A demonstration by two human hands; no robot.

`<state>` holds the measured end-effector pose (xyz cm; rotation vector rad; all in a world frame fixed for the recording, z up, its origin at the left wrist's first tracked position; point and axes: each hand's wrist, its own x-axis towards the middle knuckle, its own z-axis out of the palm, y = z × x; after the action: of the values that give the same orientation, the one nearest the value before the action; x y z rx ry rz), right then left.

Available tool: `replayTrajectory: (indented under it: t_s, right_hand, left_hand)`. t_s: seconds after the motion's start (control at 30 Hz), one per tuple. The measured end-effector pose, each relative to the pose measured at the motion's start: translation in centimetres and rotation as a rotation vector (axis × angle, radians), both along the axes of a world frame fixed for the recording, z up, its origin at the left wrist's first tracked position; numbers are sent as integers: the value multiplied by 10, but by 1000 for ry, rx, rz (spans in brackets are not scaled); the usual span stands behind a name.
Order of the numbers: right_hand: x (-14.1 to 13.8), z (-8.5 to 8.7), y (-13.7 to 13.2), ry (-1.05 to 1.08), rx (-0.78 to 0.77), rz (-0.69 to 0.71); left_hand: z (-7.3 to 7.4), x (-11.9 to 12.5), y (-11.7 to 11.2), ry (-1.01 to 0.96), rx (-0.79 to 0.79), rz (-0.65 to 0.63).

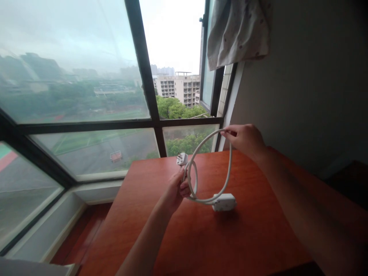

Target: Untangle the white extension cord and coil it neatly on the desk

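Note:
A white extension cord point(230, 168) hangs in loops between my two hands above the table. My left hand point(176, 188) is closed round the gathered part of the cord, with the plug point(182, 158) sticking up just above its fingers, prongs showing. Higher and to the right, my right hand point(244, 138) pinches the top of the large loop between thumb and fingers. At the cord's other end, the white socket block point(224, 202) is low over the tabletop, right of my left hand; whether it touches the wood I cannot tell.
The reddish-brown wooden table point(184, 241) spreads below both hands. Dark-framed windows point(155, 111) rise behind it and to the left, one pane open. A patterned curtain point(238, 34) hangs at upper right beside the grey wall point(301, 84).

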<state>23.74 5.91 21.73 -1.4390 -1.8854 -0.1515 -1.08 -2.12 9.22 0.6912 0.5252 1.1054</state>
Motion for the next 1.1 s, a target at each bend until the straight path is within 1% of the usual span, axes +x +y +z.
replayTrajectory:
  t_s: [0.03,0.1,0.23,0.33,0.4,0.5,0.6,0.7,0.77,0.83,0.87,0.93,1.0,1.1]
  right_hand:
    - [-2,-6,3,-36,-26,-31]
    - [-8,-19,10,-47,-89,-37]
    - [-20,-53,27,71,-214,61]
    - [-30,-74,33,161,-244,148]
    - [-37,-83,30,156,-234,157]
    - [-44,-87,17,90,-168,137]
    - [-50,-85,-3,8,-107,125]
    - [-58,-82,-24,-76,-119,140]
    - [-66,-82,-39,-83,-200,244]
    - [-75,-86,-53,-62,-321,414]
    - [-80,-88,-58,-47,-371,488]
    - [-86,-94,-65,1,-412,552]
    - [-86,-99,-64,121,-400,520]
    - [-72,-97,-47,465,-425,471]
  left_hand:
    - [0,1,-1,13,2,-13]
    - [-1,5,-3,36,0,-35]
    - [-4,11,-5,41,-8,-79]
    - [-7,12,-5,21,-22,-111]
    - [-9,12,-4,7,-45,-107]
    - [-12,10,-2,-11,-97,-72]
    - [-15,7,2,-33,-134,-37]
    - [-19,5,5,-59,-155,-12]
    - [-20,4,6,-69,-164,-8]
    - [-21,5,6,-80,-168,-7]
    - [-22,6,6,-84,-168,-9]
    - [-22,8,6,-88,-166,-10]
    - [-22,8,6,-87,-159,-6]
    - [-22,7,7,-110,-140,8]
